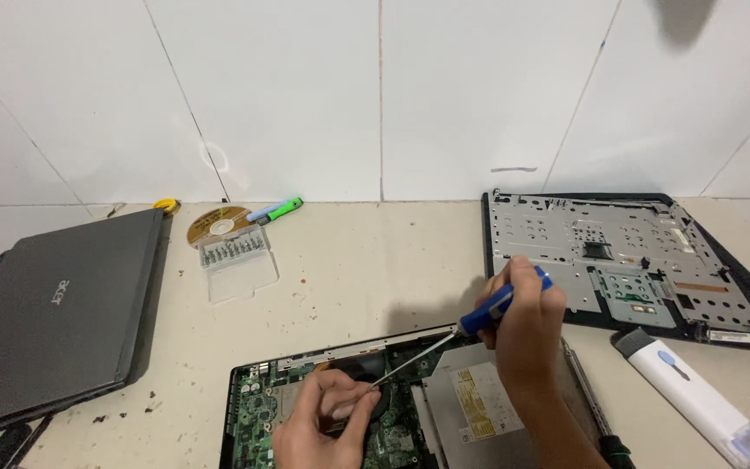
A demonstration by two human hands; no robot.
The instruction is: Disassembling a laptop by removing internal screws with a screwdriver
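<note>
Gripping screwdriver point(479, 319) right-handed point(523, 326); left hand point(327, 417) steadying tip.

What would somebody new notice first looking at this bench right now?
Probably the opened laptop base at the bottom centre, its green circuit board bare, with the right hand working a blue-handled screwdriver into it while the left hand steadies the spot beside the tip. Next, the detached metal keyboard panel lying to the right, and a closed dark laptop at the left edge.
</note>
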